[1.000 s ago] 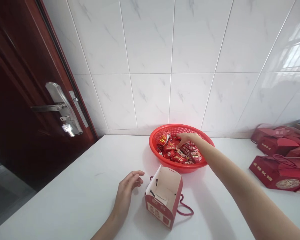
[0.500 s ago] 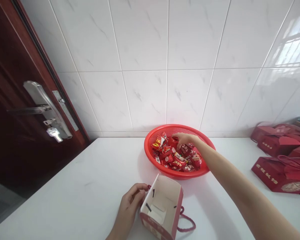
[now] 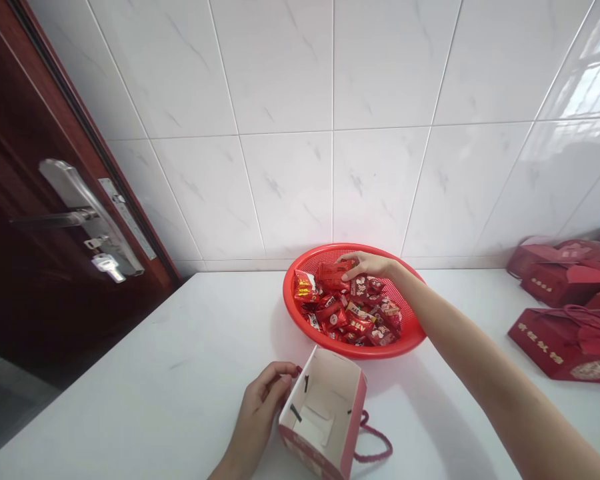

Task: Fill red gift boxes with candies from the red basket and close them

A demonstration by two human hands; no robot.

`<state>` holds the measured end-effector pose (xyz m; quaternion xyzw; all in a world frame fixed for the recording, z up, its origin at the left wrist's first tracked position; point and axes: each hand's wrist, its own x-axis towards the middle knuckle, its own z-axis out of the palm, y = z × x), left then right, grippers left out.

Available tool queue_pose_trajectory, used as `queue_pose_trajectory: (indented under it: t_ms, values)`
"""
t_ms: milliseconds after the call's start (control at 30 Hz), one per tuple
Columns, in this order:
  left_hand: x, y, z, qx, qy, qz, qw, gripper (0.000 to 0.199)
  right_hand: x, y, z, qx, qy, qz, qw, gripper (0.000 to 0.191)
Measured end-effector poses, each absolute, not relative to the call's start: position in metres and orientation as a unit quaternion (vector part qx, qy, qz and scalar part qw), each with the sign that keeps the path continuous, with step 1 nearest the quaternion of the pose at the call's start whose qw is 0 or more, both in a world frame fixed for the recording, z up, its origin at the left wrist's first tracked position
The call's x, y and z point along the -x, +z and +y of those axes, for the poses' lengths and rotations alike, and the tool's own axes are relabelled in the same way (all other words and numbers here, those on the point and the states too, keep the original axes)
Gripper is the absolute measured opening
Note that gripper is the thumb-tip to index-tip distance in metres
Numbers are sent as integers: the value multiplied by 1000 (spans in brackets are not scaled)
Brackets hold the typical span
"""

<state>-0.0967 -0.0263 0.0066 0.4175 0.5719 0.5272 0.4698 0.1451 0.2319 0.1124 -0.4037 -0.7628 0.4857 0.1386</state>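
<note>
White marbled tiles (image 3: 280, 193) back a pale bench (image 3: 180, 333), and past its left edge I see a dark red door (image 3: 10, 120) with keys (image 3: 109, 265) hanging by the handle. Close to the back edge sits a red mesh basket (image 3: 350, 351), its raised rim apparently there to keep the heap of wrapped sweets (image 3: 357, 323) from straying. The right hand (image 3: 370, 264) reaches over the basket's right side, its grip clamped on a red packet (image 3: 333, 275), thumb on the near face, above the other sweets. Nearer me on the bench an open carton (image 3: 337, 373) stands mouth up, just in front of the basket; I cannot tell whether the two touch. The left hand (image 3: 263, 400) rests at the carton's left wall, fingertips at a bit of dark red cord (image 3: 299, 370), perhaps to steady the light card; whether that grip pinches the cord I cannot make out. On the other side a cord loop (image 3: 377, 459) lies outside, clear of the mouth. Between packet and carton rises the basket's front rim. Toward the bench's right end, closed red boxes (image 3: 555, 343) cluster, well apart from both hands.
</note>
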Motion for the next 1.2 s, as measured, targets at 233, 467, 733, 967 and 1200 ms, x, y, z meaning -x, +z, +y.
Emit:
queue_pose_trajectory:
  t_ms: [233, 467, 733, 967, 1200]
  values:
    - [97, 7, -27, -425, 521, 569, 473, 34, -132, 123, 225, 279, 569, -753, 177, 64]
    - [100, -3, -24, -441, 520, 566, 463, 35, -132, 121, 224, 262, 589, -728, 234, 34]
    - [102, -10, -22, -443, 528, 556, 465, 36, -133, 124, 219, 328, 562, -733, 199, 39]
    - [97, 1, -18, -436, 532, 557, 467, 35, -129, 130, 206, 372, 525, -754, 129, 37]
    - [99, 1, -15, -419, 556, 529, 485, 36, -117, 144, 176, 301, 515, -793, 125, 15]
